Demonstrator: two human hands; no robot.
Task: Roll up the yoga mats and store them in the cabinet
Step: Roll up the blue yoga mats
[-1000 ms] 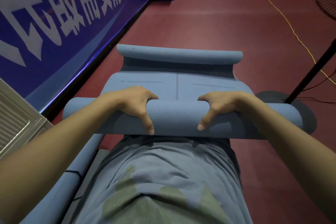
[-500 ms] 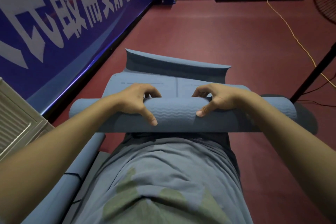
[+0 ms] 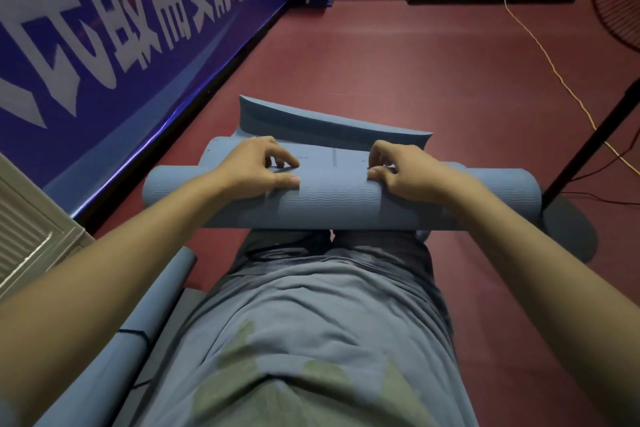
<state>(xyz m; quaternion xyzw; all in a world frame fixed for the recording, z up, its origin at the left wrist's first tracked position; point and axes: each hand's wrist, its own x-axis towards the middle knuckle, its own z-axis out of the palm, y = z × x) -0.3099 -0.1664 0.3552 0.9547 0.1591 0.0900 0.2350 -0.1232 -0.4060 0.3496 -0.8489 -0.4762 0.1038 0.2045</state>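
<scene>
On red floor, ahead of the person: blue yoga mat [image 3: 332, 198], mostly rolled, long axis left to right; unrolled tail points away, far edge curling up. Left hand [image 3: 258, 166] and right hand [image 3: 403, 168] grip roll, fingers curled over top

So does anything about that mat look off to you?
Slightly. The far end of the yoga mat curls up off the red floor instead of lying flat. Otherwise the roll looks even under both hands.
</scene>
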